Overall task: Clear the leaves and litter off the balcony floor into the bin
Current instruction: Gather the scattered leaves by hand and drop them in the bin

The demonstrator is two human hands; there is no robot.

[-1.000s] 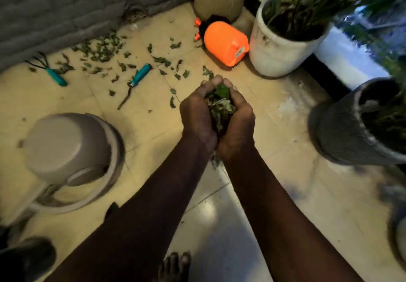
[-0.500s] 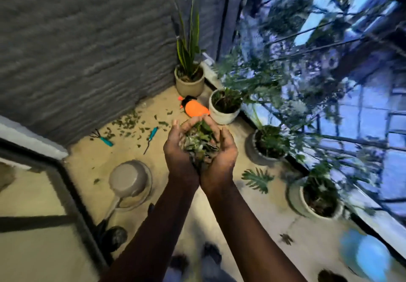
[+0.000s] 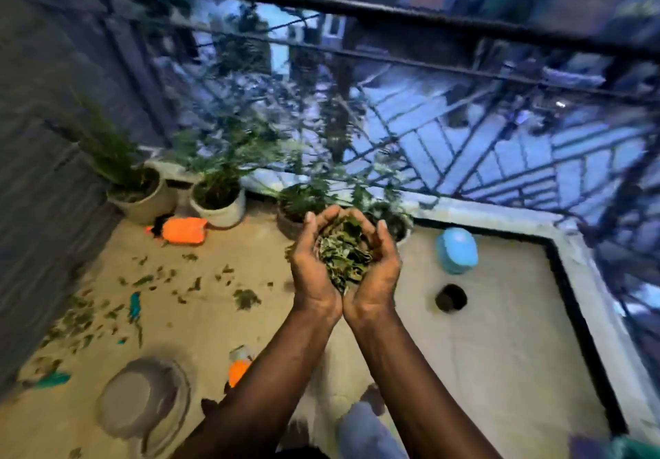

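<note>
My left hand (image 3: 310, 274) and my right hand (image 3: 379, 276) are pressed together side by side as a cup, fingers curled up round a heap of green and dry leaves (image 3: 344, 255). The heap is held well above the floor, in front of the potted plants. More loose leaves (image 3: 89, 315) lie scattered on the tan floor at the left, with a small clump (image 3: 246, 298) nearer the middle. The grey round bin (image 3: 143, 401) stands on the floor at the lower left, below and left of my forearms; the blurred view shows only its grey top.
Potted plants (image 3: 218, 203) line the far edge under the metal railing (image 3: 393, 12). An orange sprayer (image 3: 184, 230) lies near them. Teal hand tools (image 3: 134, 305) lie among the leaves. At the right are a blue container (image 3: 457, 250) and a dark round hole (image 3: 451, 298).
My cupped hands with the leaves have risen from near the floor. The view has swung up and to the right, so the railing and right corner now show.
</note>
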